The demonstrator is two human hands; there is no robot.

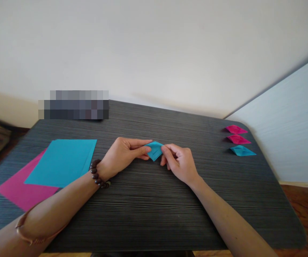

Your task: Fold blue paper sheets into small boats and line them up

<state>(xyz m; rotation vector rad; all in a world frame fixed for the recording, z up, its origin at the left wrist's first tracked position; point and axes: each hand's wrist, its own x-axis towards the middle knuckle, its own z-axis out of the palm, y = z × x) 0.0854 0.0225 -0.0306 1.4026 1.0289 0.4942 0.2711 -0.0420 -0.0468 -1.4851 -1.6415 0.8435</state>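
A small piece of folded blue paper (pixel 154 150) is held up between both hands over the middle of the table, one point facing down. My left hand (pixel 123 153) pinches its left corner between thumb and fingers. On the opposite corner, my right hand (pixel 179 160) has thumb and forefinger closed. Fingertips behind the paper are partly hidden. Blue paper sheets (pixel 63 160) lie stacked at the left, near my left forearm, over a pink paper sheet (pixel 22 187) turned at an angle.
Along the right edge of the dark table (pixel 143 214) sit two folded pink papers (pixel 237 129) and one folded blue paper (pixel 242 151) in a column. A blurred-out object (pixel 75 107) stands at the back left. A wall rises behind, and a pale panel (pixel 290 125) borders the right.
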